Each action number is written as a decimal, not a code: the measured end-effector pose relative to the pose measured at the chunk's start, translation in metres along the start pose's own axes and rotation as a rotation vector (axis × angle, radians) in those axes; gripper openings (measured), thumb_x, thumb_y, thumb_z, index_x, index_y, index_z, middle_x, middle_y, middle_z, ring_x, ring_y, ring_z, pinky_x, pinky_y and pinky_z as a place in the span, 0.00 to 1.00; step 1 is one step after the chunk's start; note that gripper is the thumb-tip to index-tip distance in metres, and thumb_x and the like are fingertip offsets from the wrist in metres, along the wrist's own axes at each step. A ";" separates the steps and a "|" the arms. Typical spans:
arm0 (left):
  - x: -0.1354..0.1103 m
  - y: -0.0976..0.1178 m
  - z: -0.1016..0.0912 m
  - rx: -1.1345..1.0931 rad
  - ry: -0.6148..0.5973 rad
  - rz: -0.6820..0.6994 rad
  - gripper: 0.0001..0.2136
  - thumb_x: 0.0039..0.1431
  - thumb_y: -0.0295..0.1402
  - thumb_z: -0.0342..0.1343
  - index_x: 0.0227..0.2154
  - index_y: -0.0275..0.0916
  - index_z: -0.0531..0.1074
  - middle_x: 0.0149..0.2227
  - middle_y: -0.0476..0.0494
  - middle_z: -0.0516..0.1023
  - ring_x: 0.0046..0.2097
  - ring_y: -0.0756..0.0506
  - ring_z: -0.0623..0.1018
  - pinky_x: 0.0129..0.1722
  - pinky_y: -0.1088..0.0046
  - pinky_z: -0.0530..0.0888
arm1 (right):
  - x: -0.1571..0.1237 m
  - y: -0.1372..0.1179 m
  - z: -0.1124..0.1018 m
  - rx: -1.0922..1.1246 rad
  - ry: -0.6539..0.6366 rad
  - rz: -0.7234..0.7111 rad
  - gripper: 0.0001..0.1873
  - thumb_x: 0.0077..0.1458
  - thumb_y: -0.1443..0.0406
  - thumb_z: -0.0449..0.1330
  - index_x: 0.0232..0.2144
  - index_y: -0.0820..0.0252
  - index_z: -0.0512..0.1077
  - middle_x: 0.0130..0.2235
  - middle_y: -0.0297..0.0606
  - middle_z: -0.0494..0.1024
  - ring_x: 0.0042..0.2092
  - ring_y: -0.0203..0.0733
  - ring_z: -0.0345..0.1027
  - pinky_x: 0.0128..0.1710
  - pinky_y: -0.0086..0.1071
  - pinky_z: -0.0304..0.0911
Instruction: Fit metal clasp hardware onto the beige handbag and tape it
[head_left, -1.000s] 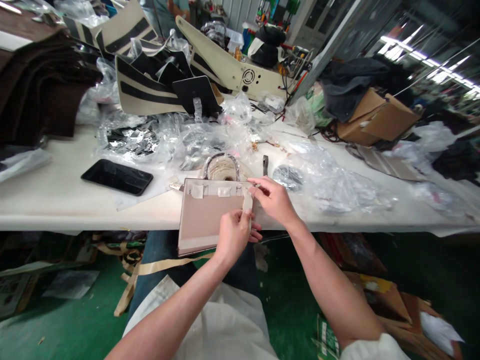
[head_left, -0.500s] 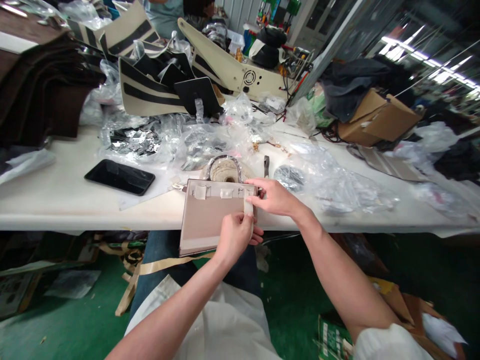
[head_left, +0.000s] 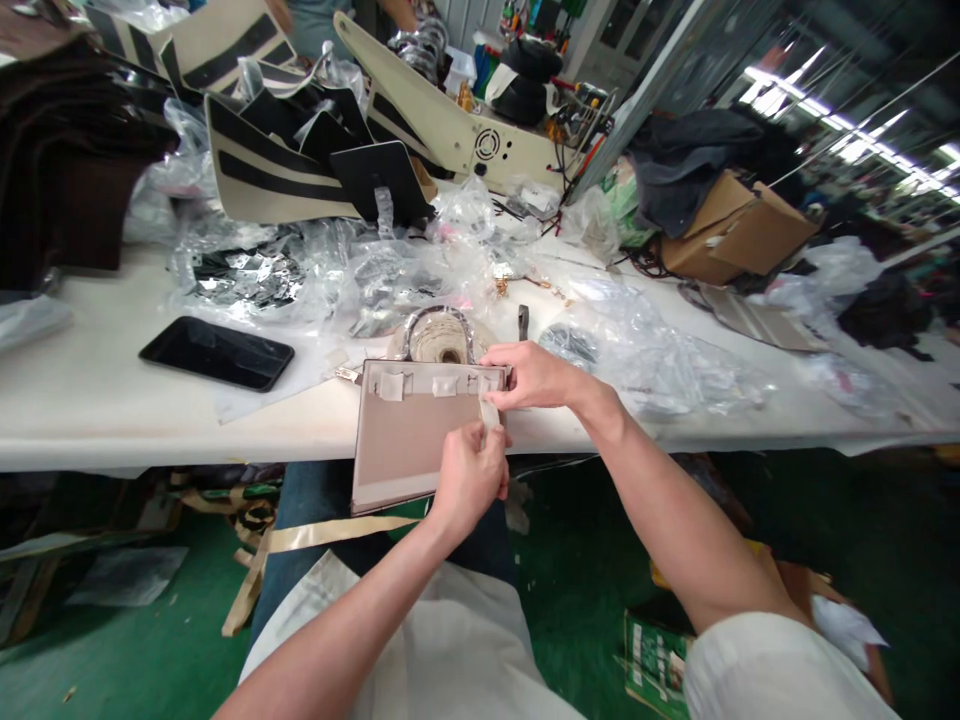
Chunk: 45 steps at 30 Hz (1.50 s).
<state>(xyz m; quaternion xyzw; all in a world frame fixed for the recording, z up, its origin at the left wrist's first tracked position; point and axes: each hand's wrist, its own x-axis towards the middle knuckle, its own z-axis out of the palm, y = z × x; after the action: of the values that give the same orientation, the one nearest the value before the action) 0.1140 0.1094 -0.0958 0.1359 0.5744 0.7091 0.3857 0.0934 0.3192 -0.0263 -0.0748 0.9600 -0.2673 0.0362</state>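
Note:
A flat beige panel (head_left: 412, 435) with a dark edge leans over the table's front edge above my lap. Several pale tape pieces (head_left: 444, 386) lie along its top band. Near its right edge, my left hand (head_left: 471, 470) pinches the lower end of a whitish tape strip (head_left: 489, 411). My right hand (head_left: 534, 376) grips the panel's upper right corner, thumb on the strip's upper end and fingers behind the edge. A thread spool (head_left: 439, 338) stands just behind the panel, and a small metal zipper pull (head_left: 348, 374) shows at its upper left corner.
A black phone (head_left: 217, 353) lies to the left on the white table (head_left: 97, 415). Clear plastic bags (head_left: 660, 360) and small metal parts (head_left: 247, 272) spread behind. Striped curved panels (head_left: 277, 170) and a brown stack (head_left: 67, 170) stand farther back. Tan tape (head_left: 322, 533) trails across my lap.
The view has shifted slightly, so the table's things sit farther left. Both hands stay at the panel's right edge; my left hand's spread fingers have drawn in around the tape strip.

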 end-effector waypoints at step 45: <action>-0.098 0.014 -0.228 0.159 0.923 0.206 0.25 0.49 0.56 0.72 0.25 0.41 0.69 0.22 0.51 0.71 0.26 0.45 0.71 0.26 0.70 0.72 | -0.088 -0.181 0.129 -0.044 0.937 -0.361 0.22 0.65 0.76 0.64 0.54 0.46 0.73 0.58 0.43 0.88 0.43 0.47 0.88 0.39 0.40 0.81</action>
<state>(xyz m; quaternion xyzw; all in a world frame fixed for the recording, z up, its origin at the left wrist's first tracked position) 0.0286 -0.1218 -0.1277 -0.1080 0.7216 0.6838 0.0064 0.2173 0.1146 -0.0403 -0.1124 0.8503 -0.2540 -0.4471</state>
